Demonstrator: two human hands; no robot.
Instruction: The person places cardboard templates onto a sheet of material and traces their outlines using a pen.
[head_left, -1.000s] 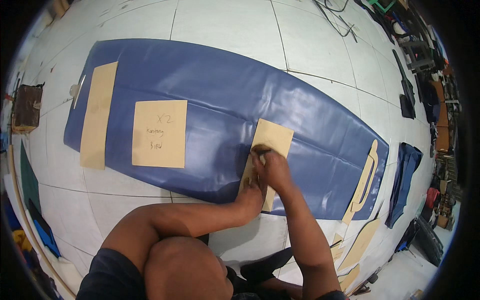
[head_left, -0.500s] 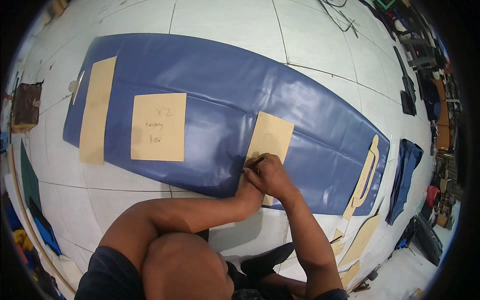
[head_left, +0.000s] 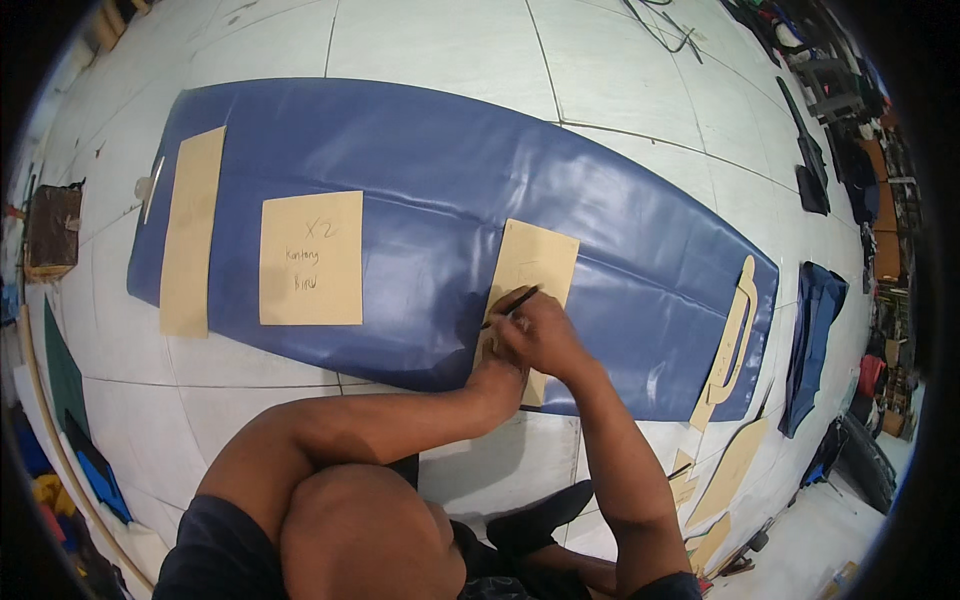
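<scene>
A long blue sheet [head_left: 420, 270] with a curved far edge lies on the floor in front of me. On its middle right rests a tan cardboard template [head_left: 545, 250], tilted slightly. My right hand [head_left: 545, 335] grips a thin dark pen [head_left: 523, 298] over this template, its tip pointing down to the left edge. My left hand [head_left: 497, 378] lies on the same template. Its fingers look stretched out, though my right hand mostly hides them. Farther left are a square tan template [head_left: 312, 265] with handwriting and a long tan strip [head_left: 192, 235].
A slotted, handle-shaped tan template [head_left: 733, 335] lies at the sheet's right end. More tan pieces [head_left: 728, 470] are on the tiles beside my right arm. Folded dark blue material [head_left: 810, 340] lies farther right. A brown box [head_left: 52, 230] stands at the left.
My right hand has shifted slightly up, and the pen now leans the other way, its upper end farther right. My left hand stays nearly in place. The whole view has shifted slightly.
</scene>
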